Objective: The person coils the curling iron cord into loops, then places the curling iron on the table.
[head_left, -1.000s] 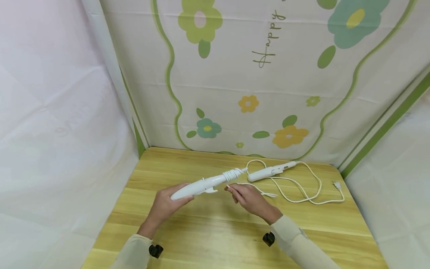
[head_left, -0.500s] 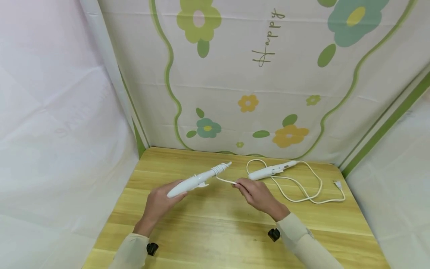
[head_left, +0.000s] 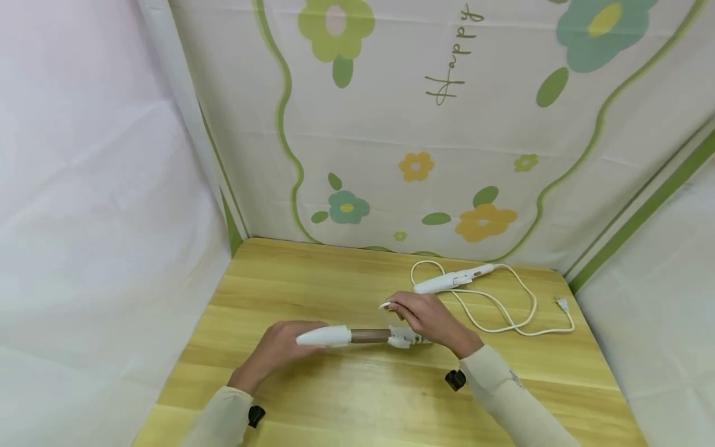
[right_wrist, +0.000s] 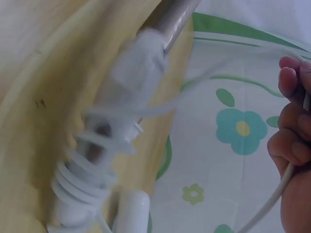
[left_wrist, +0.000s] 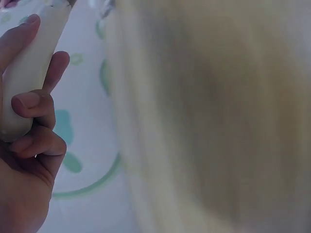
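Note:
My left hand (head_left: 282, 347) grips the thick white end of a curling iron (head_left: 370, 336), fingers curled round it in the left wrist view. The iron lies nearly level across the view, its brownish metal barrel bare in the middle. In the right wrist view, several turns of white cord (right_wrist: 73, 182) circle the iron's handle. From there a length of the cord runs across to my right hand (head_left: 427, 313), which holds it between curled fingers. In the head view the right hand hides part of the wound handle.
A second white curling iron (head_left: 447, 282) lies on the wooden table (head_left: 313, 279) at the back right. Its white cord loops rightward to a plug (head_left: 562, 304). A flowered cloth (head_left: 413, 124) hangs behind the table, with white cloth at both sides.
The iron has turned from slanting up rightward to nearly level, and its barrel now shows. The right hand drew the cord rightward from the handle, then stayed near the same spot as the handle swung beneath it.

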The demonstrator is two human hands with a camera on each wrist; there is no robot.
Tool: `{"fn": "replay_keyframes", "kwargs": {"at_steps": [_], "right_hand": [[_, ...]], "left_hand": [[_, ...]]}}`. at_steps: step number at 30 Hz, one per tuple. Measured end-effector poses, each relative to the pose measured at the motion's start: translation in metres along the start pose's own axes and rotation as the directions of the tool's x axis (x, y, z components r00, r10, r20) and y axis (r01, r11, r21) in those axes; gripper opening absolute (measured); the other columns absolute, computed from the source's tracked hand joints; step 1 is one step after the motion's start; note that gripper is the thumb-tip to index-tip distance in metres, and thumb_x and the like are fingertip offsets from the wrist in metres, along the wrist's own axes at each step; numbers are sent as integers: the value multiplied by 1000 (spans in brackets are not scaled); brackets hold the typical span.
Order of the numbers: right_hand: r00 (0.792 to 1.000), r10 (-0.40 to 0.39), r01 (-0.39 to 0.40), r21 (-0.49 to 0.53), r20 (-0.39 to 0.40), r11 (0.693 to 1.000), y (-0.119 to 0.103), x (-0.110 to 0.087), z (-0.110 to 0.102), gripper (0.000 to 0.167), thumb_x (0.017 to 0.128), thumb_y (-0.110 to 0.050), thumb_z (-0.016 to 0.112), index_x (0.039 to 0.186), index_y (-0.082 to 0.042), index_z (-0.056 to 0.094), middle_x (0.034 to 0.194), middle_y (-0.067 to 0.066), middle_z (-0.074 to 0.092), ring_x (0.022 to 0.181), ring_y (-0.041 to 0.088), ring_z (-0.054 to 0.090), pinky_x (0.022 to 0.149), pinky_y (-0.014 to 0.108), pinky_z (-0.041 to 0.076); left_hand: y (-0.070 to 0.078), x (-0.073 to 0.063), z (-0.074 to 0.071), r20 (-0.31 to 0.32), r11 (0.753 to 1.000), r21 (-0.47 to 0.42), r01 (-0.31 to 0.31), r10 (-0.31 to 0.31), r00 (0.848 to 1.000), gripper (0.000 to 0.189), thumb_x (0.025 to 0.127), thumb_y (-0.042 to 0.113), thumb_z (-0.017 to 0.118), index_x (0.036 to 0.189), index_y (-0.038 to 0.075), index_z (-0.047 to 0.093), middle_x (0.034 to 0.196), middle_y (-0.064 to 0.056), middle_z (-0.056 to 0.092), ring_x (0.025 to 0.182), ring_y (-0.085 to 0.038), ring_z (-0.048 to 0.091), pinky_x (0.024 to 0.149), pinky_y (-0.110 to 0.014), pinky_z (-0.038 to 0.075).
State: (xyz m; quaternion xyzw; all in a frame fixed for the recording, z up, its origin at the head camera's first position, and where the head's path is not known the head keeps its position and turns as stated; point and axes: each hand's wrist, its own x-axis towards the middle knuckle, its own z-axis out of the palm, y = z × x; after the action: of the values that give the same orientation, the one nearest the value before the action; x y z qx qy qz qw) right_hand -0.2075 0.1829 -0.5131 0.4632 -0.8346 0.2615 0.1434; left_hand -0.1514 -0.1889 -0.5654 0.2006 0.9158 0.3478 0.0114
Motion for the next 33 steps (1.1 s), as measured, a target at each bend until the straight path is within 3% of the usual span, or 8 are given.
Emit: {"fn": "replay_keyframes", "kwargs": {"at_steps": [5, 10, 16, 21, 24, 28, 31, 33], "right_hand": [[998, 36, -40, 76, 51, 996, -4, -4, 10, 13, 107, -5, 67, 108, -18, 71, 79, -11, 60, 68, -5, 43, 62, 18, 42], [995, 56, -67, 136, 83, 988, -6, -2, 14, 15, 110, -6, 63, 106, -20, 68, 77, -4, 63, 68, -4, 45, 64, 20, 44], [992, 79, -97, 206, 94, 974, -1, -7, 19, 18, 110, -3, 61, 109, -20, 68, 86, 0, 65, 74, -1, 50, 67, 23, 49], [981, 165, -186, 274, 98, 944, 11, -11, 22, 17, 113, -5, 55, 116, -13, 70, 100, 6, 68, 81, 18, 62, 72, 30, 57], [955, 282, -295, 285, 88, 912, 19, -14, 22, 21, 115, -7, 52, 118, -8, 73, 110, 6, 73, 94, 29, 70, 81, 36, 60], [884, 459, -466, 241, 88, 852, 28, -19, 21, 26, 117, -14, 49, 117, -8, 74, 113, 4, 75, 103, 32, 71, 88, 43, 56], [833, 544, -553, 201, 103, 809, 36, -22, 20, 28, 118, -19, 47, 116, -8, 72, 113, 9, 75, 98, 30, 68, 85, 46, 53], [813, 572, -583, 175, 111, 794, 41, -24, 20, 28, 119, -19, 46, 113, -6, 70, 112, 14, 74, 95, 31, 66, 84, 46, 51]], "left_hand": [[-14, 1, 22, 72, 996, -45, 79, -76, 995, 49, 90, 58, 85, 133, 36, 79, 124, 6, 82, 90, -7, 68, 74, -32, 53], [-20, 4, 34, 55, 976, -146, 164, -157, 986, 49, 90, 54, 87, 134, 36, 79, 123, 1, 82, 85, -11, 65, 70, -32, 51], [-23, 14, 42, 33, 959, -199, 203, -200, 979, 48, 88, 59, 87, 132, 40, 78, 120, 3, 82, 83, -13, 63, 70, -33, 50], [-25, 20, 50, 39, 955, -210, 209, -205, 978, 47, 88, 55, 88, 131, 38, 79, 120, 2, 82, 83, -14, 63, 70, -33, 50], [-27, 22, 53, 39, 954, -210, 213, -209, 977, 48, 89, 55, 88, 132, 38, 79, 121, 1, 82, 83, -14, 64, 70, -32, 49], [-27, 24, 55, 43, 953, -207, 219, -215, 976, 49, 88, 57, 88, 132, 37, 79, 121, 0, 82, 83, -14, 64, 70, -33, 49], [-27, 24, 55, 52, 951, -215, 223, -217, 975, 49, 88, 57, 88, 132, 37, 79, 121, 0, 81, 83, -15, 63, 71, -35, 49], [-27, 25, 56, 56, 952, -214, 217, -210, 976, 49, 88, 58, 87, 131, 37, 79, 122, 0, 81, 83, -15, 63, 71, -35, 49]]}}
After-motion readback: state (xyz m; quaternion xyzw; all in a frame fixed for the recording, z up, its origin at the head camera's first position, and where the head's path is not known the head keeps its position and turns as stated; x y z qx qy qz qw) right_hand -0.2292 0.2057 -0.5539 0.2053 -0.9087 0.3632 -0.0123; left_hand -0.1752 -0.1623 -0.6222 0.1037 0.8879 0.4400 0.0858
